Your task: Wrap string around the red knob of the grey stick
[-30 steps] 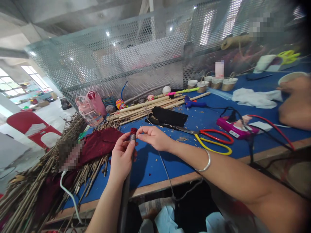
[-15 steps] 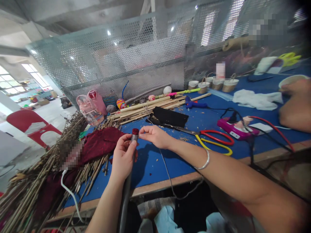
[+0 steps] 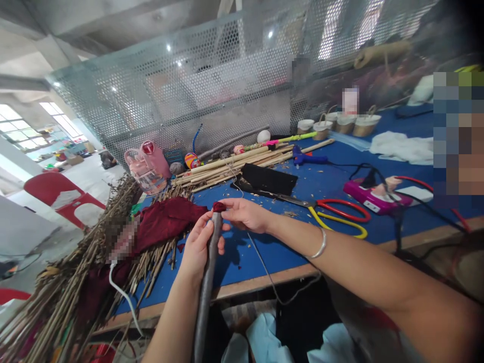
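My left hand (image 3: 198,242) is wrapped round a long grey rod (image 3: 206,297), just below its upper end. The rod stands tilted and runs down toward my lap. A bunched dark red cloth tip (image 3: 219,206) caps the rod's top. With closed fingertips my right hand (image 3: 245,214) grips this tip from the right side. Behind my left hand, a dark red cloth (image 3: 166,222) lies over thin dry stalks (image 3: 151,269). A grey yarn (image 3: 264,264) hangs over the table edge below my right hand.
Large scissors (image 3: 336,214) with red and yellow handles lie right of a black sheet (image 3: 270,180). Behind are wooden sticks (image 3: 227,164), a blue glue gun (image 3: 308,157) and a pink jug (image 3: 155,161). A purple power strip (image 3: 372,196) with cables sits at the right.
My right fingers have moved in from beside the rod onto its dark red tip. The rod's top has tilted slightly to the right. The view has shifted a little.
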`<state>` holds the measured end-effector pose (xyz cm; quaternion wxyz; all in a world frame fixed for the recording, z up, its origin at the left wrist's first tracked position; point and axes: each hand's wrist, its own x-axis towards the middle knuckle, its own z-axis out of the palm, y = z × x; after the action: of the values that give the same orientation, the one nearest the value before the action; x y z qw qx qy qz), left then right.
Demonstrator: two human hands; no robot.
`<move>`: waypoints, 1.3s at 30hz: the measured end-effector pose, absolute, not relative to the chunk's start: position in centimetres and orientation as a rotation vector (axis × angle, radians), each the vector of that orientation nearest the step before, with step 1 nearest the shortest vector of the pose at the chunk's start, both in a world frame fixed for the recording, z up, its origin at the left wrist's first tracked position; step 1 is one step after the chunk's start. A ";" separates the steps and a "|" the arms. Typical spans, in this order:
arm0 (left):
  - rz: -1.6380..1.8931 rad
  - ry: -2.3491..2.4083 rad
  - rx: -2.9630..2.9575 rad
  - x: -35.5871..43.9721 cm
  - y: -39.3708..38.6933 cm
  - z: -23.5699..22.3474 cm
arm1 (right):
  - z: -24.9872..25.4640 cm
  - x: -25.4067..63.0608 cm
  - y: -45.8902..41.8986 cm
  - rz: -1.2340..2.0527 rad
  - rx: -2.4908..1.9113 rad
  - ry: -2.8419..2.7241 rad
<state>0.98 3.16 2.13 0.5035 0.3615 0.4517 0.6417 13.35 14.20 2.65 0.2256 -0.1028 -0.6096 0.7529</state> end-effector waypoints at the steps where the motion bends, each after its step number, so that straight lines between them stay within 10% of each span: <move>1: 1.541 1.140 0.868 1.0 3.1 2.2 | 2.6 13.3 14.2 2.048 -0.301 -1.686; 11: 1.421 2.177 1.338 1.8 0.6 3.9 | 3.0 13.1 12.9 1.936 -0.352 -1.666; 22: 1.308 1.180 0.857 -0.5 2.1 3.9 | 3.6 13.5 13.6 1.941 -0.240 -1.686; 39: 1.552 1.636 1.090 0.9 2.3 3.7 | 4.0 14.0 12.9 1.159 -0.411 -2.168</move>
<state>0.90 2.28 3.74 0.3130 0.4133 0.6204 0.5885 13.99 12.86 3.99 0.3189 -0.1564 -0.8244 0.4407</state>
